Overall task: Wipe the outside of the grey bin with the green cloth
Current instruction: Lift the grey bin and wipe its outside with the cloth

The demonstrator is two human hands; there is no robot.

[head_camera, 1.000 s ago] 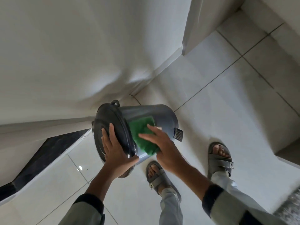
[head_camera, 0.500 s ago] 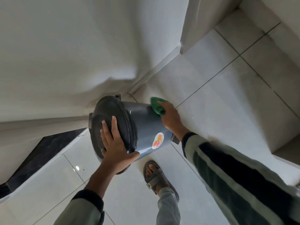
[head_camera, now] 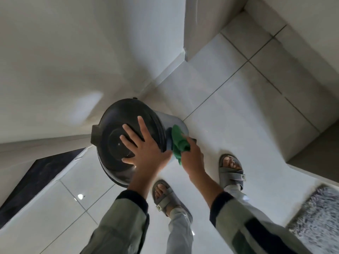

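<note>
Left hand [head_camera: 146,153] spread wide and flat on the dark lid [head_camera: 128,132] of the grey bin [head_camera: 176,125], fingers apart, palm pressing near the lid's right edge. Right hand [head_camera: 192,156] closed around the green cloth [head_camera: 178,142], holding it bunched against the outer wall of the bin, just below the lid's rim on the right side; one end of the cloth hanging down under the hand. Bin standing on the white tiled floor [head_camera: 229,116], close to the white wall [head_camera: 73,61], near the corner where a wall column [head_camera: 211,24] comes out. Only a narrow strip of the grey body visible beside the lid, the rest hidden under the lid and the hands. Dark pedal part [head_camera: 193,139] just visible behind the right hand, touching or very near it, cannot tell which. Both sleeves [head_camera: 128,217] grey-green with dark cuffs. Two feet in grey sandals [head_camera: 232,173] on the floor under the arms, the right one well apart from the bin. Shaggy grey mat [head_camera: 315,217] at the lower right edge. Dark floor strip [head_camera: 36,180] at the left, along the wall.
</note>
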